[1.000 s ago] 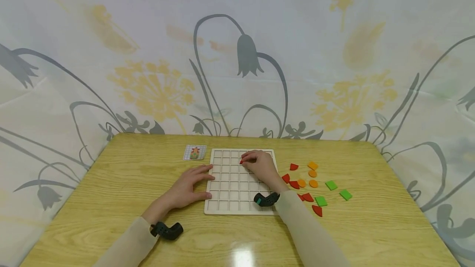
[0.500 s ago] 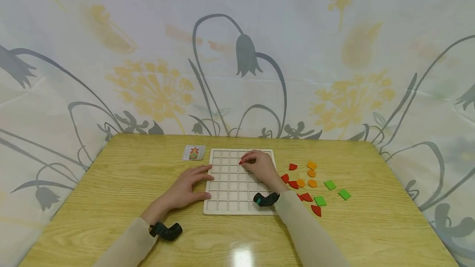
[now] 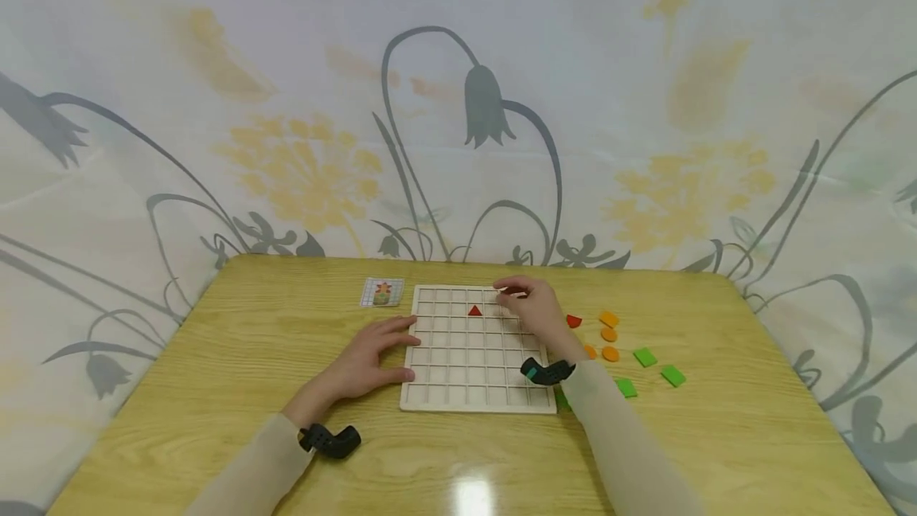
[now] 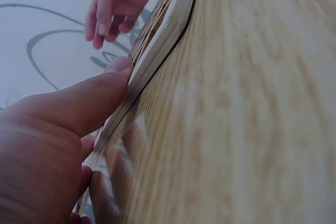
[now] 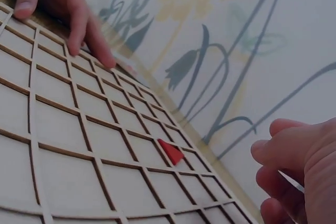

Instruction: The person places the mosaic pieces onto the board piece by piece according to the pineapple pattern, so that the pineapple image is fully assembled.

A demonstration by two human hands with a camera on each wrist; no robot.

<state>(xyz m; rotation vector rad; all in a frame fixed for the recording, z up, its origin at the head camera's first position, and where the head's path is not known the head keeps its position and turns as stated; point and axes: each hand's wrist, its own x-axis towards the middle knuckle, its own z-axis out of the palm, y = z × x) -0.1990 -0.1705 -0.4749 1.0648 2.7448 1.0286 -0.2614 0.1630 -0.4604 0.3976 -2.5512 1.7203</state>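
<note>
Fingers (image 3: 399,339) of the left hand (image 3: 361,361) lie spread against the left edge of a pale wooden grid board (image 3: 458,376) on the wood-grain counter (image 3: 258,341). One red triangular piece (image 3: 475,311) lies in a second-row cell near the far edge; the right hand (image 3: 536,310), its fingers loosely bent, hovers to its right, apart from it.

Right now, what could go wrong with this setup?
In the head view, the right sleeve runs close beside a green square; dragging back could scatter it and the orange discs. The left grip touches the grid board; a nudge might jostle the red triangle.
</note>
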